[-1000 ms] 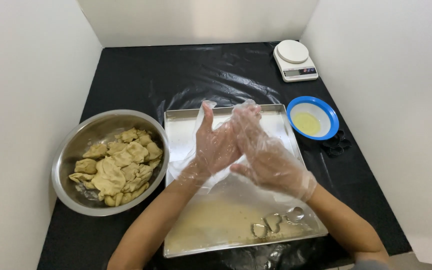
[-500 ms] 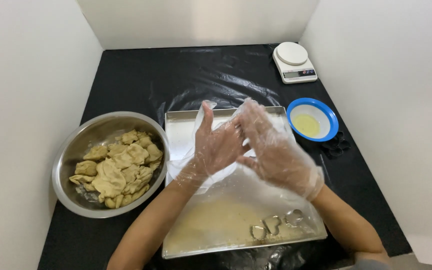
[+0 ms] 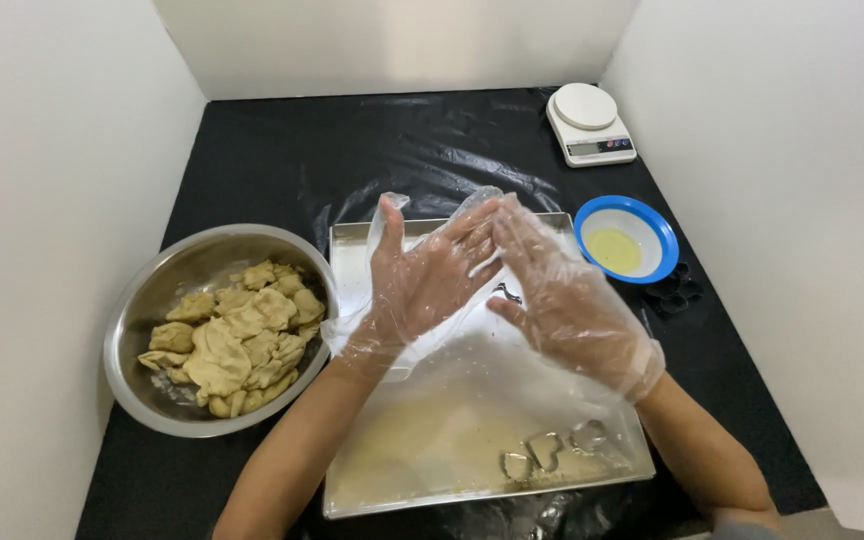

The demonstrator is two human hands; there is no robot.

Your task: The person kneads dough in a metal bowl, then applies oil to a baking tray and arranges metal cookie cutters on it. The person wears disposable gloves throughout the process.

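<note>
Clear plastic gloves (image 3: pixel 552 300) are covering both hands, which are hovering above a metal baking tray (image 3: pixel 352 250) at the centre of a black table (image 3: pixel 282 160). The left hand (image 3: pixel 422 285) is spreading its fingers open, palm facing away. The right hand (image 3: pixel 572 305) is also lying open, its fingertips touching the left hand's fingers. Small metal cookie cutters (image 3: pixel 547 452) are lying at the tray's near edge. A steel bowl of dough pieces (image 3: pixel 237 335) is sitting left of the tray; a blue bowl (image 3: pixel 625 238) and white scale (image 3: pixel 590 122) are standing to the right.

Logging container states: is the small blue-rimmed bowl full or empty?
Partly filled: the small blue-rimmed bowl stands upright, a shallow pool of pale yellow liquid covering only its white bottom.
</note>
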